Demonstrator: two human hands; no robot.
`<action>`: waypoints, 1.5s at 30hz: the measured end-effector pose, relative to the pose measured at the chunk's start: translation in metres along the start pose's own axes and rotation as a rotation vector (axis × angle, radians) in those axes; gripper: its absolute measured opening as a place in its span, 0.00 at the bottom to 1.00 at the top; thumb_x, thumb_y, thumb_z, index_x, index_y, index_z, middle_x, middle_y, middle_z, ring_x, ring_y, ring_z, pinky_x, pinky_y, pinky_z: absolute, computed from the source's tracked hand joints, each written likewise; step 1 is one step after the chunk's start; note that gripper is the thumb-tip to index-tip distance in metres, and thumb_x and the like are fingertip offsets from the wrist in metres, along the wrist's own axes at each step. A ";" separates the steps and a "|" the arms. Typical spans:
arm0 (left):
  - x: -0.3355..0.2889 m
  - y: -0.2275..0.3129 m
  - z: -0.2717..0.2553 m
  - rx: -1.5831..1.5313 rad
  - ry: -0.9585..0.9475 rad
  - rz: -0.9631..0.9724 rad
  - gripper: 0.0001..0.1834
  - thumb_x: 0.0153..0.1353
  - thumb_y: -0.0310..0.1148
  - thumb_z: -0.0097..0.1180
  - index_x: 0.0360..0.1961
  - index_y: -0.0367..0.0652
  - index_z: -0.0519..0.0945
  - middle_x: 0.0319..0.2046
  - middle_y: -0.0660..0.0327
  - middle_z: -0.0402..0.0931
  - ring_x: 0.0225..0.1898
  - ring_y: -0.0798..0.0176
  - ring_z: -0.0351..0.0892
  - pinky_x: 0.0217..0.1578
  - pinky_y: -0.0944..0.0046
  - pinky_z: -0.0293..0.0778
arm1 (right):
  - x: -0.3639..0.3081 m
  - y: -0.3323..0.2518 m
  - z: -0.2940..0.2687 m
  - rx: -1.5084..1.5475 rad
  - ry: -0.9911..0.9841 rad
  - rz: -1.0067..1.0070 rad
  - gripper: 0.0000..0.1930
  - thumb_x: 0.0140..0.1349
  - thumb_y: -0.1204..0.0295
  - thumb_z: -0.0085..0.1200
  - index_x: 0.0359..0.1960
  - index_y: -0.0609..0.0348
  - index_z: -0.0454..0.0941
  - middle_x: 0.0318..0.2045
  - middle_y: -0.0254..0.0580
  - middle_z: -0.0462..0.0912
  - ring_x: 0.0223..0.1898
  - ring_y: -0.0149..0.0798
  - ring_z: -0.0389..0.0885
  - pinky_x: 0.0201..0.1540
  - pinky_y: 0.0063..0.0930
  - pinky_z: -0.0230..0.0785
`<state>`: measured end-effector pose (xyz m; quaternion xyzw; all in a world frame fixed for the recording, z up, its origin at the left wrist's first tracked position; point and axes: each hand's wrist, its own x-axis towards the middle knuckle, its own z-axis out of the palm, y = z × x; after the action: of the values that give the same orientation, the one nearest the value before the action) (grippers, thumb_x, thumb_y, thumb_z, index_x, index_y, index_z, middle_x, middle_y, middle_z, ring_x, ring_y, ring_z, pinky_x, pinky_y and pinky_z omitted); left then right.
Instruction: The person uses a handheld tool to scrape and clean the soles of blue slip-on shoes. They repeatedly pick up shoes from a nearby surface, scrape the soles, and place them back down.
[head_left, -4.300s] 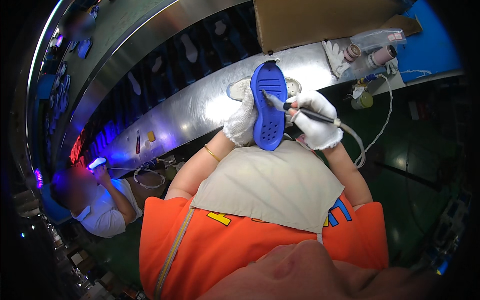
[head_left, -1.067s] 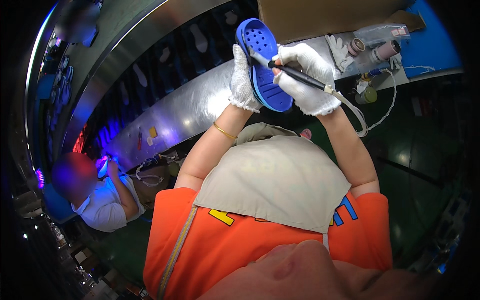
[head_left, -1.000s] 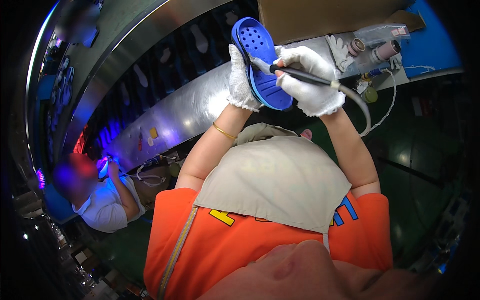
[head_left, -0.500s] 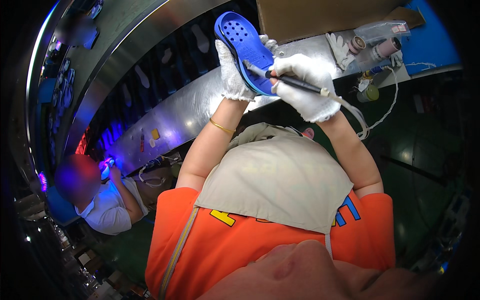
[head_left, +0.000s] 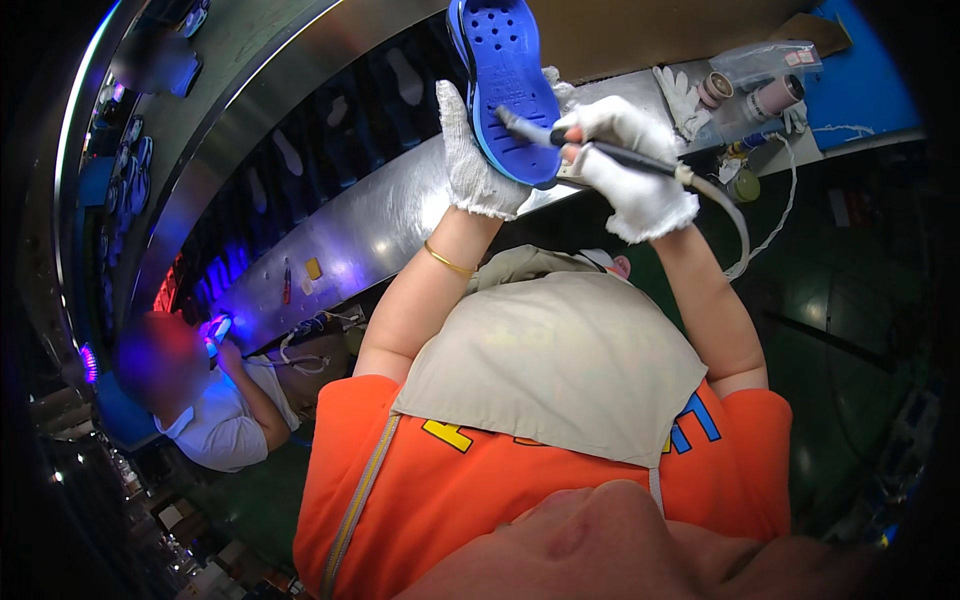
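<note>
A blue shoe sole point(head_left: 519, 95) with round holes toward its far end is held up over the metal bench. My left hand point(head_left: 478, 165), in a white knit glove, is closed round the sole's heel end from beneath, its thumb along the left edge. In my right hand point(head_left: 635, 160), also gloved, is a black-handled brush point(head_left: 620, 155) fed by a pale hose point(head_left: 738, 215). Its greyish tip is at the sole's inner face near the left edge; whether it touches I cannot tell. Bare fingertips show through the right glove.
A metal bench point(head_left: 390, 215) runs off to the left beside a conveyor carrying dark soles and pale pieces. At the right lie spare white gloves point(head_left: 683, 103), pink-brown spools point(head_left: 775, 95) and a plastic bag point(head_left: 765, 62). Another person point(head_left: 225, 415) works at the far left.
The sole and my left hand have shifted slightly right, with the sole's far end tilted more upright. My right hand has moved a little right with the brush.
</note>
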<state>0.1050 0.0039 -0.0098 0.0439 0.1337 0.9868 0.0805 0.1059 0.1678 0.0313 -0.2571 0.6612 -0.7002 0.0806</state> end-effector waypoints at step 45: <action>0.021 0.040 -0.008 0.386 0.138 -0.245 0.32 0.65 0.54 0.38 0.54 0.35 0.69 0.47 0.43 0.74 0.45 0.49 0.79 0.45 0.55 0.78 | 0.015 0.000 -0.009 -0.209 -0.324 -0.215 0.09 0.46 0.84 0.58 0.29 0.61 0.76 0.31 0.38 0.79 0.34 0.32 0.78 0.42 0.24 0.72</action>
<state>0.0773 -0.0331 -0.0056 -0.0256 0.3291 0.9265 0.1807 0.0890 0.1688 0.0356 -0.4423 0.6775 -0.5817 0.0837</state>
